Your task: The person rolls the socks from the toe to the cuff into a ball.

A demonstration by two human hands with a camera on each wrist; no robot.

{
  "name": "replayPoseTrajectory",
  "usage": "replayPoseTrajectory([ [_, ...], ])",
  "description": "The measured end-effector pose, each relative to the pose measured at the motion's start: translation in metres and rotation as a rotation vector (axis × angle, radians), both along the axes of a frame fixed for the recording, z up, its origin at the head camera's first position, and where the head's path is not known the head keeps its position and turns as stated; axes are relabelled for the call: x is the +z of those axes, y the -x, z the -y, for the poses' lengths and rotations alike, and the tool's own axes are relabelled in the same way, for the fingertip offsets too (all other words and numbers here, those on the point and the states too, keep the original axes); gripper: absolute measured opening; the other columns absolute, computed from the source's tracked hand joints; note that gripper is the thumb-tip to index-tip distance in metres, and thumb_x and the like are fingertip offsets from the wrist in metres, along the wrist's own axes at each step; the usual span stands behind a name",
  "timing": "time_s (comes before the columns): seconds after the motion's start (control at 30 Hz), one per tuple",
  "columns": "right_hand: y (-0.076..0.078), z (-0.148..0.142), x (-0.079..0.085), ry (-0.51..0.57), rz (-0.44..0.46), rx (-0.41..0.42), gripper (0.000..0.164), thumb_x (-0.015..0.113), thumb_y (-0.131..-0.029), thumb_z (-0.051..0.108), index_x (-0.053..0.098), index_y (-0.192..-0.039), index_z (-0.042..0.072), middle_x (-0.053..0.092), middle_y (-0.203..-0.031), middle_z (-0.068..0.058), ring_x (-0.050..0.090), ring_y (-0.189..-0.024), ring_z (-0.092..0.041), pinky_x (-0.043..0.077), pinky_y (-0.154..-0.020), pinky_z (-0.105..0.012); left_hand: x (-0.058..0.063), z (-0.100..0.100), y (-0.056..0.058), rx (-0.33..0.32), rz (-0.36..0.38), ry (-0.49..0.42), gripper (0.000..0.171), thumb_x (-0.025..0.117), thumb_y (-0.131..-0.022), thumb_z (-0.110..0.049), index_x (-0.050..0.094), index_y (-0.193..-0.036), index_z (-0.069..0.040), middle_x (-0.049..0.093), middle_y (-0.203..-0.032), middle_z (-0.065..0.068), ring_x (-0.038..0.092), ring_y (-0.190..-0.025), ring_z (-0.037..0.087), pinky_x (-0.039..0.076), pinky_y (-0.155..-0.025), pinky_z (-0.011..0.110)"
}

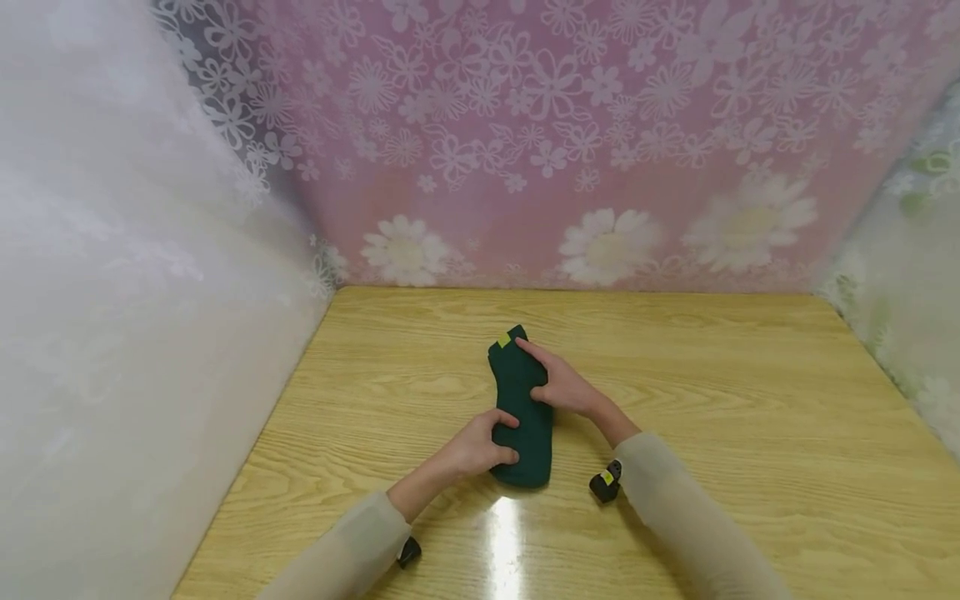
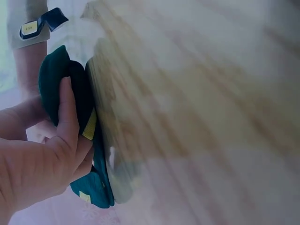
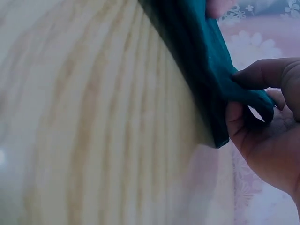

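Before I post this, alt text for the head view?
Two hands grip a dark green fabric item at a wood-grain table, the left hand nearer the camera, the right hand farther up. A yellow patch marks its far end; behind hangs a pink floral backdrop.

2 cream sleeves (image 1: 690,517) adjoin 2 black wrist cameras (image 1: 602,491), 1 with a yellow label (image 1: 607,477).

Matt green cloth (image 1: 531,433), glossy wood-grain tabletop (image 1: 720,367)
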State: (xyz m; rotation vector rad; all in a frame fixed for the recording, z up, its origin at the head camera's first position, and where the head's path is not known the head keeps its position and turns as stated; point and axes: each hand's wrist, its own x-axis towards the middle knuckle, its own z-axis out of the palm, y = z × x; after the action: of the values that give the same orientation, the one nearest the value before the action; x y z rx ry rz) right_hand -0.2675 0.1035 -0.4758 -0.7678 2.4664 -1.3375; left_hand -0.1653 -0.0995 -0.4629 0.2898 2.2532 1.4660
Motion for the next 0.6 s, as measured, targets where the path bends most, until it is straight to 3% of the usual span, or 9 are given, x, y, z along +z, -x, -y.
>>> replayPoseTrajectory([
  [0.17,0.0038,0.0002,-0.0071,0.016,0.009,-0.007,0.090,0.059,-0.081,-0.011,0.022,-0.159,0.014,0.022,-0.162,-0.020,0.024,-0.147,-0.039,0.038,-0.101,-0.050,-0.0026,-0.0029,0.0025,0.030,-0.001,0.019,0.040,0.071,-0.087,0.000,0.058,-0.124,0.000,0.048,-0.139,0.021,0.044,-0.131,0.035,0.045,-0.101,0.050],
  [0.3,0.0054,0.0008,-0.0101,-0.010,0.016,-0.018,0.088,0.060,-0.083,-0.009,0.022,-0.159,0.013,0.022,-0.162,-0.020,0.024,-0.147,-0.040,0.034,-0.109,-0.055,-0.0036,-0.0052,0.0041,0.026,-0.052,0.082,0.037,0.070,-0.086,0.001,0.058,-0.121,-0.001,0.052,-0.135,0.020,0.048,-0.127,0.033,0.045,-0.100,0.050],
  [0.6,0.0047,0.0047,-0.0103,-0.043,0.044,-0.027,0.086,0.057,-0.083,-0.006,0.019,-0.159,0.006,0.021,-0.161,-0.023,0.024,-0.147,-0.040,0.035,-0.109,-0.053,-0.0014,-0.0107,0.0052,-0.077,-0.213,0.399,0.038,0.070,-0.090,-0.006,0.056,-0.126,-0.005,0.061,-0.126,0.016,0.059,-0.116,0.029,0.051,-0.093,0.043],
])
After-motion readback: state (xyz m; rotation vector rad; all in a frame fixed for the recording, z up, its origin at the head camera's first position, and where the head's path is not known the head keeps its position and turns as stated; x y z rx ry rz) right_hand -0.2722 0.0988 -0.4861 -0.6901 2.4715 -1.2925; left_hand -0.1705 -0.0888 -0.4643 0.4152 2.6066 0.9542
